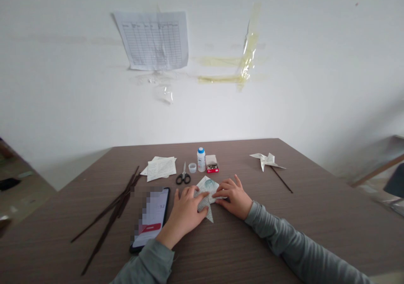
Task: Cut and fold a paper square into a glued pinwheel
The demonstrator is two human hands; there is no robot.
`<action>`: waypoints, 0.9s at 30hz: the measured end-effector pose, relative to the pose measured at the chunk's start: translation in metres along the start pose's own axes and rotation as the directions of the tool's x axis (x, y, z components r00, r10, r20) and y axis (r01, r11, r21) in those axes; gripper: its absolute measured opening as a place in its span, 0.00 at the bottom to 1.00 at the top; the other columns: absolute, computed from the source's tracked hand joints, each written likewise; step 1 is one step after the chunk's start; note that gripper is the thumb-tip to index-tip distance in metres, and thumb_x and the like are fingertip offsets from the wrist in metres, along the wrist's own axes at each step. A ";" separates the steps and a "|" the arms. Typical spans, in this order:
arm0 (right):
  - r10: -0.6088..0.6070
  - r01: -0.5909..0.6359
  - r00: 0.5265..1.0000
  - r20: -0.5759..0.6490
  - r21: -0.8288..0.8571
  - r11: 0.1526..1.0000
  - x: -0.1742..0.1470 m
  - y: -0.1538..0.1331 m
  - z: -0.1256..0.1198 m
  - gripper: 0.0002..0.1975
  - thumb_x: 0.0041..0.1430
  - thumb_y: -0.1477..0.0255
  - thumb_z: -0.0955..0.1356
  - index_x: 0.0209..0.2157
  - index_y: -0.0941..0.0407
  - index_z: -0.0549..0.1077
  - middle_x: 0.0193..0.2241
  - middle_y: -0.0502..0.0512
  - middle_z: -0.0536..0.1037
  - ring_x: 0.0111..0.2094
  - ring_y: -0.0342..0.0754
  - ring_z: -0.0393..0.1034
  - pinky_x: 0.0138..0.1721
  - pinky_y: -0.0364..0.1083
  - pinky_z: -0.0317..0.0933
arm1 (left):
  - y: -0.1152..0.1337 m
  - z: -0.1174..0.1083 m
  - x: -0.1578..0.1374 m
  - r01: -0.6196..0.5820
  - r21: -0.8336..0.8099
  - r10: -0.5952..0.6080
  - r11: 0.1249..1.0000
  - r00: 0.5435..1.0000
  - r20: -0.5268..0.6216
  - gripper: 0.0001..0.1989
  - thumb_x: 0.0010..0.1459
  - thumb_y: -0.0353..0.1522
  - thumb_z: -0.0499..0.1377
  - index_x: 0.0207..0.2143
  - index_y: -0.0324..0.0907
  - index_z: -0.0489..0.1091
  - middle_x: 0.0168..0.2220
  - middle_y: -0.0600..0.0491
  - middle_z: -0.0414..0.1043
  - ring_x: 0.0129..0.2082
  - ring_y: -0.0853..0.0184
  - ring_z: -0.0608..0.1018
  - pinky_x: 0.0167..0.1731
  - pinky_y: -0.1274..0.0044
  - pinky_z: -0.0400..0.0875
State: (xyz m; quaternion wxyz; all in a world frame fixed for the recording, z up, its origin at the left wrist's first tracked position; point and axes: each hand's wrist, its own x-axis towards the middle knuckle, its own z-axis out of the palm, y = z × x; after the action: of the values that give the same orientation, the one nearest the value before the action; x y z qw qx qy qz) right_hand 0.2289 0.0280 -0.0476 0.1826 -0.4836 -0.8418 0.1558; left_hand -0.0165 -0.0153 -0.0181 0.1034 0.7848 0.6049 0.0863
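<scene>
Head view: holding printed paper down under spread fingers of left hand; touching right edge with bent fingers of right hand, impossible to tell if pinching. Seems light, thin, easily torn; best taken by edges, beside right fingertips.

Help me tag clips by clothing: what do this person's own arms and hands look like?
The left sleeve and right sleeve are plain grey, the right one wrinkled along its length. The left hand and right hand are ungloved.
</scene>
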 end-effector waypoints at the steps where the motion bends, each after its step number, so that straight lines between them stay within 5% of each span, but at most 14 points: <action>1: 0.003 -0.003 1.000 0.002 0.001 1.000 0.000 0.000 0.000 0.14 0.80 0.70 0.81 0.58 0.37 0.98 0.59 0.56 0.97 0.73 0.70 0.85 0.92 0.88 0.42 | 0.000 -0.001 0.000 0.000 -0.002 0.000 1.000 1.000 -0.002 0.28 0.77 0.34 0.72 0.76 0.58 0.89 0.78 0.39 0.84 0.83 0.33 0.80 0.88 0.29 0.64; 27: -0.002 0.002 1.000 0.001 -0.008 1.000 -0.002 0.000 -0.001 0.14 0.81 0.70 0.80 0.60 0.41 0.97 0.60 0.58 0.97 0.73 0.68 0.84 0.91 0.90 0.42 | 0.008 -0.007 0.002 0.036 0.017 -0.037 0.999 0.999 0.033 0.29 0.76 0.33 0.72 0.76 0.58 0.88 0.79 0.41 0.84 0.85 0.35 0.79 0.89 0.29 0.60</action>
State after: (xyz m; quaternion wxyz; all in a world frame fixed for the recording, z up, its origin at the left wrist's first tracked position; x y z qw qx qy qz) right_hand 0.2304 0.0268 -0.0467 0.1803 -0.4833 -0.8430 0.1524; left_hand -0.0103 -0.0154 -0.0086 0.1086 0.7758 0.6180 0.0664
